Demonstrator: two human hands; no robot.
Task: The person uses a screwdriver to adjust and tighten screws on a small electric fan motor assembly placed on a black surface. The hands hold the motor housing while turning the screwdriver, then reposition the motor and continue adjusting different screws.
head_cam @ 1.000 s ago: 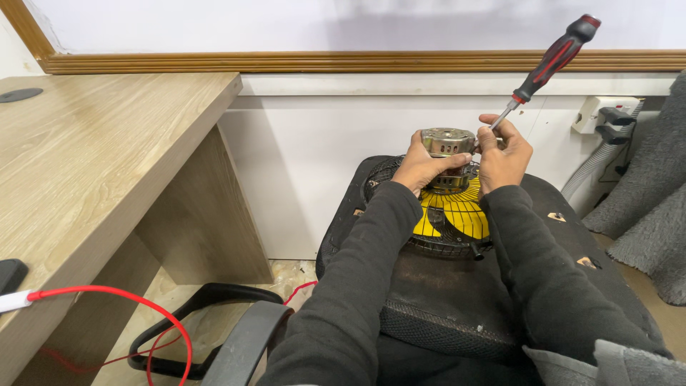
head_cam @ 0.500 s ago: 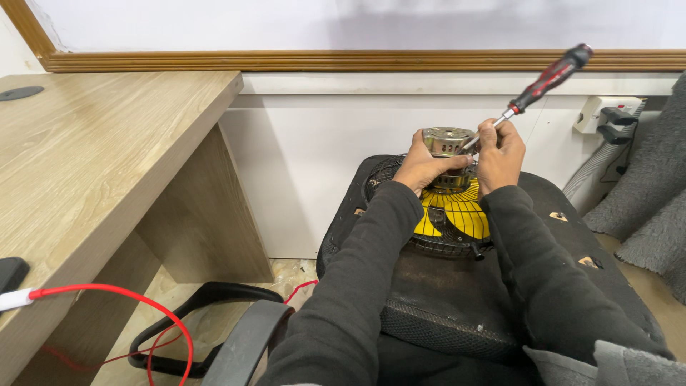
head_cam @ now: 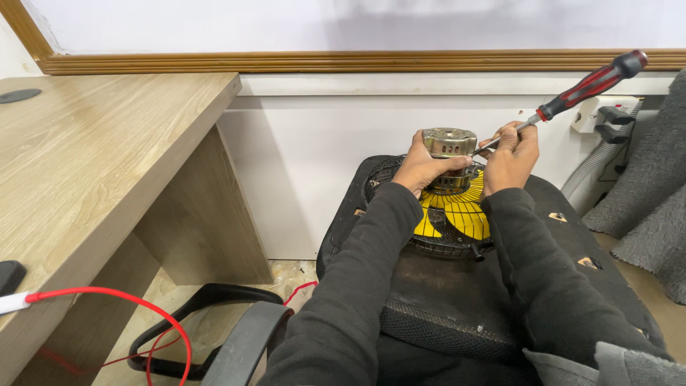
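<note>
We see the left hand [head_cam: 421, 168] closed around the metal motor [head_cam: 449, 146] atop the yellow fan [head_cam: 454, 214] on the black chair [head_cam: 457, 300], while the right hand [head_cam: 511, 159] grips the red-handled screwdriver [head_cam: 572, 93], tip at the motor
</note>
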